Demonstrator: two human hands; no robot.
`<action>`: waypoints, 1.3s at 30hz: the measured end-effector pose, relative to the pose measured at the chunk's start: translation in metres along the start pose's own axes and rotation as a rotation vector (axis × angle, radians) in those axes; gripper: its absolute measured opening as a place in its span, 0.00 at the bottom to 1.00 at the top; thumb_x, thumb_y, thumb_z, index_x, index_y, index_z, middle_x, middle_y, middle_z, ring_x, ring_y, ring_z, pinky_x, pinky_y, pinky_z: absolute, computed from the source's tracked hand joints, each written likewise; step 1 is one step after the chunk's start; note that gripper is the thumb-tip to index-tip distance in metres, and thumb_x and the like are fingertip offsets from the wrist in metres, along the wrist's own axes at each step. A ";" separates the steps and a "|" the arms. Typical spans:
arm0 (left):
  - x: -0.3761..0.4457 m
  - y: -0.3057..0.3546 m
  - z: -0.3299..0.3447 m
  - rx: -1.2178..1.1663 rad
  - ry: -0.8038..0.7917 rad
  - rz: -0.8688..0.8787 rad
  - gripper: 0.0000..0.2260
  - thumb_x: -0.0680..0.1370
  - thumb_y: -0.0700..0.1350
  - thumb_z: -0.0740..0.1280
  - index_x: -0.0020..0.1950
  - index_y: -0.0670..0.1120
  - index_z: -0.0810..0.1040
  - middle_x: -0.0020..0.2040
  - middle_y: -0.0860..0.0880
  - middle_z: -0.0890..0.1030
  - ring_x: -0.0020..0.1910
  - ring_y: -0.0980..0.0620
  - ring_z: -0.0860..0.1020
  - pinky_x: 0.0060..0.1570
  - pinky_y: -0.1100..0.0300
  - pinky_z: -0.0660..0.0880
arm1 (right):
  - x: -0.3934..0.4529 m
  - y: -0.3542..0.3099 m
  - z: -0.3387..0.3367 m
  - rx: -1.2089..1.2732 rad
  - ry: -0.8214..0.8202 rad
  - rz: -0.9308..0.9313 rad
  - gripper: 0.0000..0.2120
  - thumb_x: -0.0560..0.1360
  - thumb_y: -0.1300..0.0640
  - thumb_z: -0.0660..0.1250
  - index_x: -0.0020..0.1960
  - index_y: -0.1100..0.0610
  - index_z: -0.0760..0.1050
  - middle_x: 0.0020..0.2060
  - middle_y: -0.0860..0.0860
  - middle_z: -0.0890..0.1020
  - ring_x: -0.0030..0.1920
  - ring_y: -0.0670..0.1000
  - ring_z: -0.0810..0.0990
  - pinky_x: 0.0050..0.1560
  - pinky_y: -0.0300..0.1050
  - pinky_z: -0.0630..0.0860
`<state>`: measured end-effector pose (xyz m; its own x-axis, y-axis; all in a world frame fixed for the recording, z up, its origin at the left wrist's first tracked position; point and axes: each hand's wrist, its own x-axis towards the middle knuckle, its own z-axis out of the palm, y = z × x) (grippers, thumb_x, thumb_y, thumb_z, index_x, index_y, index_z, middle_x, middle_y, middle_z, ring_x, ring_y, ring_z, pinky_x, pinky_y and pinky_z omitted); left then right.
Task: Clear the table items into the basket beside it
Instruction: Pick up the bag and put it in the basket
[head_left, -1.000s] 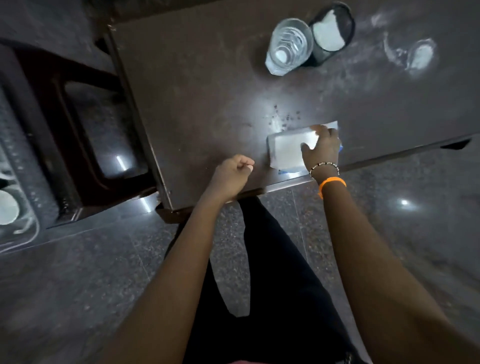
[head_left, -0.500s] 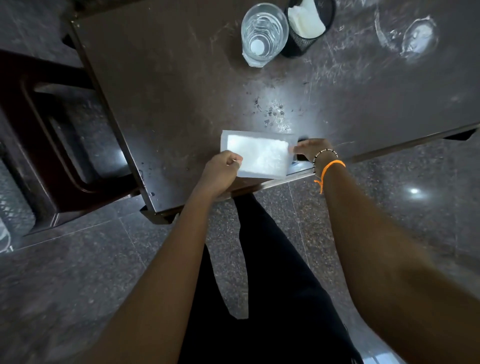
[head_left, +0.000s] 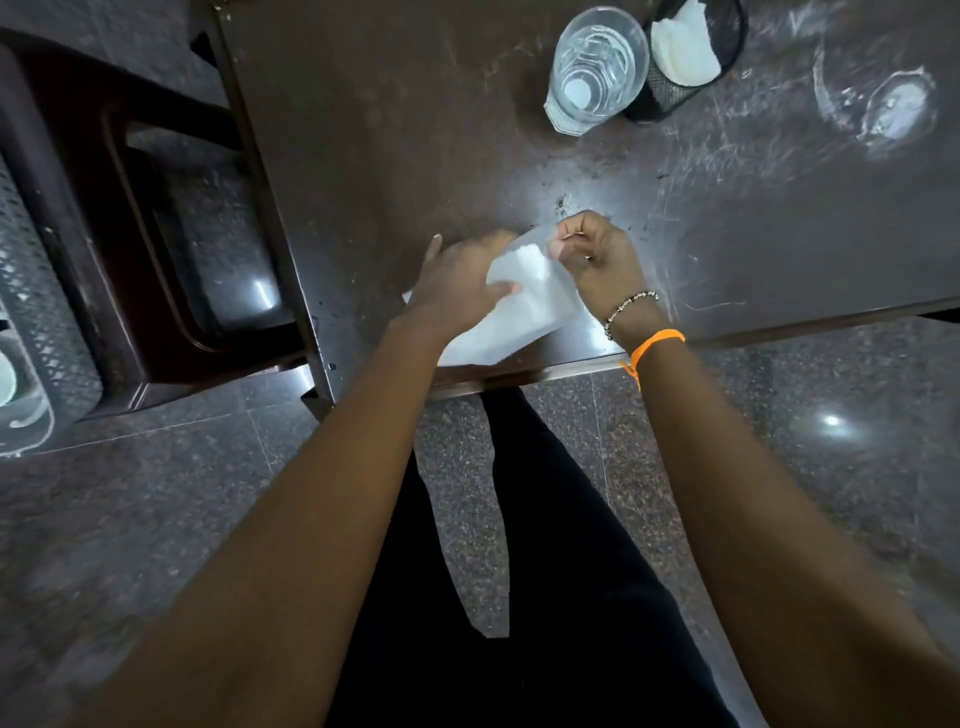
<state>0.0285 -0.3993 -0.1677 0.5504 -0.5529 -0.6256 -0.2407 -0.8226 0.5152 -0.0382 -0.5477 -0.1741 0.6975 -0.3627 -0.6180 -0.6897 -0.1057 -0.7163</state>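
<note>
We have both hands on the white packet (head_left: 519, 306) at the near edge of the surface (head_left: 415, 130): our left hand (head_left: 457, 286) lies curled over its left side with fingers closed on it, and our right hand (head_left: 597, 260) pinches its upper right corner between thumb and fingertips. The packet looks tilted and partly lifted, though its lower end seems to touch the surface near the edge; we cannot tell for certain. As we judge it, the clearing is only partly done. The basket (head_left: 31, 291) sits well apart at the far left, beyond the dark chair (head_left: 104, 208), and something pale (head_left: 5, 382) already lies inside it, too cropped to name. Left on the surface are a stack of clear cups (head_left: 595, 67) and, touching it on the right, a black mesh holder (head_left: 685, 57) with white tissues inside. Farther right there are pale ring marks (head_left: 883, 104), and the dark top is scratched and speckled with crumbs near our hands. Below the surface's edge, the floor (head_left: 156, 519) is speckled grey stone tile, glossy enough to throw back a ceiling light.
</note>
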 end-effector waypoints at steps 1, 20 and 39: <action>0.000 -0.001 -0.002 -0.017 0.042 -0.015 0.21 0.77 0.49 0.64 0.69 0.51 0.67 0.66 0.48 0.75 0.66 0.46 0.70 0.71 0.48 0.54 | -0.003 -0.006 0.003 0.007 0.009 -0.019 0.14 0.73 0.67 0.64 0.38 0.48 0.70 0.32 0.43 0.76 0.30 0.34 0.72 0.36 0.25 0.66; -0.055 -0.016 -0.032 -0.949 -0.205 -0.197 0.04 0.74 0.43 0.70 0.48 0.45 0.80 0.41 0.51 0.82 0.34 0.59 0.81 0.33 0.67 0.76 | -0.013 -0.044 0.009 -0.068 -0.461 -0.137 0.16 0.73 0.64 0.67 0.29 0.54 0.70 0.19 0.39 0.73 0.24 0.36 0.69 0.27 0.25 0.64; -0.141 -0.122 -0.068 -1.519 0.492 -0.416 0.35 0.72 0.30 0.67 0.72 0.52 0.55 0.53 0.51 0.78 0.52 0.53 0.78 0.42 0.60 0.81 | -0.030 -0.115 0.129 0.033 -0.068 -0.254 0.17 0.70 0.70 0.62 0.44 0.49 0.63 0.43 0.43 0.70 0.39 0.43 0.72 0.42 0.35 0.70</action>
<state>0.0350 -0.2120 -0.1025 0.6289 -0.0049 -0.7775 0.7698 0.1436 0.6219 0.0456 -0.4048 -0.1150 0.8595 -0.2654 -0.4369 -0.4853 -0.1550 -0.8605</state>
